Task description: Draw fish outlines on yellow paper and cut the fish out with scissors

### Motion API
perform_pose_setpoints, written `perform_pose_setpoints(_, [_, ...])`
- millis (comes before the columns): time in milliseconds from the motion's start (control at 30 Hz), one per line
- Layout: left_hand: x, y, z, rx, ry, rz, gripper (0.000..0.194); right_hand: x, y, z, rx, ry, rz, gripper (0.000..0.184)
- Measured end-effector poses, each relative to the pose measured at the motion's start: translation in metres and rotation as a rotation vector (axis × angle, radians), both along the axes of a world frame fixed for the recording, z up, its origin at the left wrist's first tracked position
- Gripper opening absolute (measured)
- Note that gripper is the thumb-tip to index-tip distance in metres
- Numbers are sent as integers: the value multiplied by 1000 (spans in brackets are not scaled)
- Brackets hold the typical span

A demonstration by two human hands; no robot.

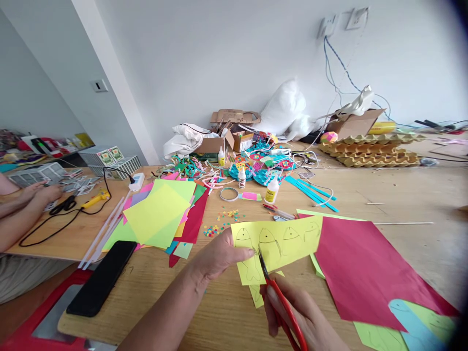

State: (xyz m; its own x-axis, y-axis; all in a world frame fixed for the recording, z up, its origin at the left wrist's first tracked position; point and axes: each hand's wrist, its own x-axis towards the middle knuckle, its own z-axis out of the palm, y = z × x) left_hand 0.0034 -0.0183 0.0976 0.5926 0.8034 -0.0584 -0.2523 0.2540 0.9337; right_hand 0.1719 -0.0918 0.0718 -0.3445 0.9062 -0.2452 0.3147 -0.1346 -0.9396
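My left hand [217,256] pinches the left end of a yellow paper strip [303,241], its thumb on the front. Several fish outlines are drawn along the strip in dark lines. In my right hand [296,304] are red-handled scissors [283,304], their blades pointing up at the paper between the two leftmost fish. A slit runs up from the lower edge there. Below the strip, another yellow paper piece [256,296] with drawn lines shows in part. To the right lies a dark red sheet [365,263], with a light blue fish cutout [413,317] at its lower corner.
Coloured sheets [157,209] are piled at left, near a black phone [102,278]. Paper dots [215,230], a tape roll [229,194] and a glue bottle [271,190] lie beyond my hands. Egg trays [373,151] stack at back right. A co-worker's hands [40,195] are at far left.
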Motion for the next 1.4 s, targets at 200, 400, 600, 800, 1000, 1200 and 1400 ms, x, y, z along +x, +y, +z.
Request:
perform_pose_setpoints(200, [1,3,1,34,47,15,44,-2,5,8,-7,-62,-28,43])
perform_pose_setpoints(400, [3,3,4,65,76,2,44,-4,8,6,-11,-26,-46,44])
perform_pose_setpoints(600, [1,4,0,38,51,2,44,-5,8,-5,-48,77,-39,45])
perform_pose_setpoints(800, [3,4,-5,59,24,33,42,-7,12,-9,-10,47,-39,48])
perform_pose_setpoints(1000, [6,2,-10,37,-7,65,37,-10,13,-10,4,57,-72,48])
perform_pose_setpoints(1200, [5,2,-12,5,-23,64,37,-6,13,-8,-104,95,-31,53])
perform_pose_setpoints(1400, [5,0,-9,-4,-21,72,37,-5,15,-8,-124,124,-14,53])
